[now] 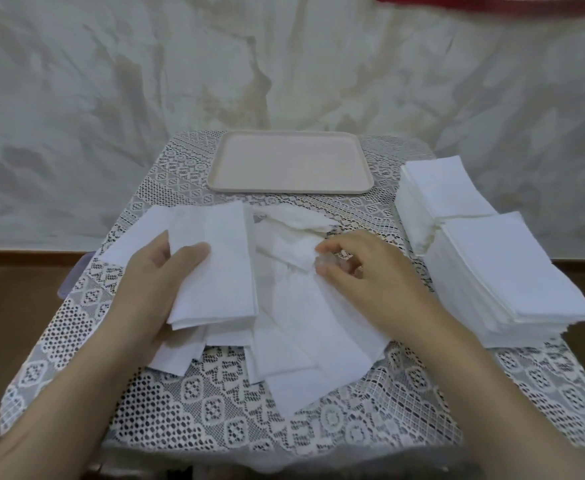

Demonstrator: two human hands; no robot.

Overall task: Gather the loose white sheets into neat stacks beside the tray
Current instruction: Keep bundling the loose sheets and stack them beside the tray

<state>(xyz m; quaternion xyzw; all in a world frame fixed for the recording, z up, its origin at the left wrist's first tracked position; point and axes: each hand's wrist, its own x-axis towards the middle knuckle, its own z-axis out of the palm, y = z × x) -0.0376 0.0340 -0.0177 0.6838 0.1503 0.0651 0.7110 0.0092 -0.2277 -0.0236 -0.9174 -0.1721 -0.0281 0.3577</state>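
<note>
Loose white sheets [304, 327] lie scattered over the middle of the lace-covered table. My left hand [159, 289] grips a small squared bundle of sheets [214, 265], thumb on top and fingers underneath. My right hand [363, 271] hovers over the loose pile with its fingers curled, fingertips pinching the edge of a crumpled sheet [294, 251]. An empty beige tray [214, 168] sits at the far middle of the table. Two neat white stacks stand to the right of it: a far stack [440, 192] and a near stack [512, 282].
The lace tablecloth [214, 410] covers a small table that ends close on all sides. A pale wall rises behind, with brown floor on both sides. A purple object [72, 275] peeks out at the table's left edge. Something red [491, 3] hangs at top right.
</note>
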